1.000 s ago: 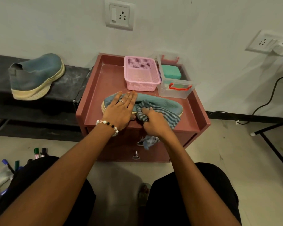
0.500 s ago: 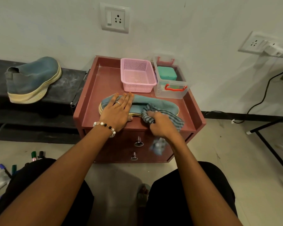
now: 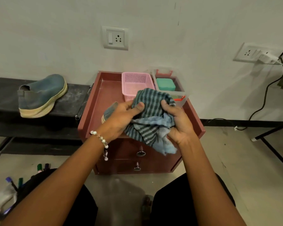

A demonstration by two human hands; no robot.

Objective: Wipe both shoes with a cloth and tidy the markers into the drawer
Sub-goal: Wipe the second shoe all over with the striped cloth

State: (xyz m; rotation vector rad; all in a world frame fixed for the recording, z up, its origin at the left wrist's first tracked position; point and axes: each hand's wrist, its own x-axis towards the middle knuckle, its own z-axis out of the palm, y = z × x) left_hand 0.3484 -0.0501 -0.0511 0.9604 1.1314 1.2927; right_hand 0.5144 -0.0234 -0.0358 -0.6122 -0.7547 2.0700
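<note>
A striped blue cloth (image 3: 151, 116) is bunched up in the air above the red drawer unit (image 3: 103, 97). My left hand (image 3: 121, 119) grips its left side with the thumb on top. My right hand (image 3: 178, 123) holds its right side. One blue shoe (image 3: 109, 111) lies on the unit's top, mostly hidden behind my left hand and the cloth. The other blue shoe (image 3: 41, 95) stands on a black bench (image 3: 77, 93) at the left. Several markers (image 3: 39, 168) lie on the floor at the lower left. Both drawers (image 3: 126, 165) are closed.
A pink basket (image 3: 134, 82) and a clear box (image 3: 178, 95) with a green item stand at the back of the unit's top. A black stand's legs (image 3: 271, 144) cross the floor on the right. A cable (image 3: 260, 106) hangs from the wall socket.
Both hands have lifted off the shoe. The left hand, which pressed the shoe down, now grips the cloth together with the right hand, and the cloth is raised and bunched.
</note>
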